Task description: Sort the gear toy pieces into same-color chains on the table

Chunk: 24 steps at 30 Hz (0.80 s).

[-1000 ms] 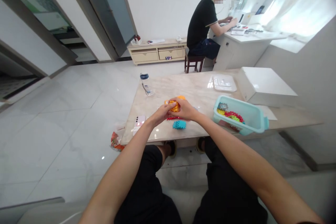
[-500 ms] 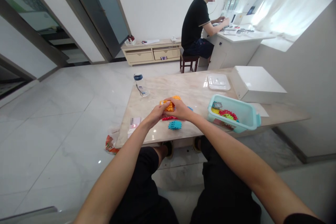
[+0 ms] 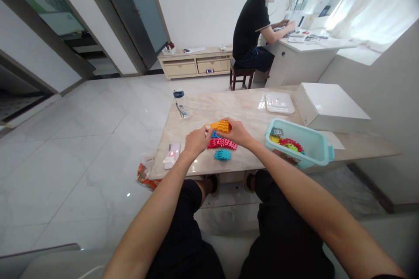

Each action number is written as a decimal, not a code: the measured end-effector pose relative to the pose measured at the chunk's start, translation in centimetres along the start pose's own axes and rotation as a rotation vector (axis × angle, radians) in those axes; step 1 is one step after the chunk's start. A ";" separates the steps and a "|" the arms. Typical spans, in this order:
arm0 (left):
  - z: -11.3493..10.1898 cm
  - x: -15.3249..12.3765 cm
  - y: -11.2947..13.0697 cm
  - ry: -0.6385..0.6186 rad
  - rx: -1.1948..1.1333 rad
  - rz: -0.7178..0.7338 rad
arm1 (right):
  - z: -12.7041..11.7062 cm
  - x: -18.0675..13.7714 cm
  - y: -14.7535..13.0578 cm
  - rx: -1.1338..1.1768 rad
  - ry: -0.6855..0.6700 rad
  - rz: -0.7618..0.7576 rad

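My right hand (image 3: 236, 132) is closed on an orange toothed plastic piece (image 3: 218, 126) held just above the marble table (image 3: 248, 113). My left hand (image 3: 197, 141) is curled beside it, with its fingertips at the left end of the orange piece and at a red toothed piece (image 3: 222, 143) lying below. A blue toothed piece (image 3: 222, 154) lies near the table's front edge. What the left fingers grip is not plain.
A teal bin (image 3: 314, 144) with more coloured pieces stands to the right, next to a white box (image 3: 330, 107) and a clear lid (image 3: 279, 103). A water bottle (image 3: 181, 103) and a phone (image 3: 172, 155) lie at the left. Another person (image 3: 253, 30) sits at a far desk.
My hands have drawn slightly apart, and the red piece beneath them now lies in plain sight. The orange piece has shifted to the right hand's side.
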<state>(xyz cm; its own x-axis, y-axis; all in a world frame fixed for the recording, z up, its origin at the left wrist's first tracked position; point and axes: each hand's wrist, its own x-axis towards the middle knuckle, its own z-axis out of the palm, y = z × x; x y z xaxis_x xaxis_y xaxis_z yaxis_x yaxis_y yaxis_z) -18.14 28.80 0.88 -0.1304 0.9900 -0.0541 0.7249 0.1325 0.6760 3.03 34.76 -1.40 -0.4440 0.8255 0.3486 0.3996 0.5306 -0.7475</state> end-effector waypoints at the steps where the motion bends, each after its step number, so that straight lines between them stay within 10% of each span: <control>1: -0.4 -0.1 -0.3 0.066 0.139 0.023 | -0.1 0.0 0.4 -0.020 0.010 0.019; 13: -0.5 -1.3 0.6 0.026 0.351 0.083 | -0.3 -0.1 3.1 -0.243 -0.056 0.039; 24: 1.0 -3.2 -0.4 -0.363 0.142 0.091 | 0.1 -0.3 4.1 -0.338 -0.130 0.099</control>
<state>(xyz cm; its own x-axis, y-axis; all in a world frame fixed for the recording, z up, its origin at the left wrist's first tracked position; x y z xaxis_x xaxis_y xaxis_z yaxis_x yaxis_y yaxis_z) -17.31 25.65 0.03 0.1676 0.9476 -0.2719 0.8122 0.0236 0.5830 4.75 36.70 -4.60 -0.4795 0.8561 0.1929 0.6780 0.5010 -0.5378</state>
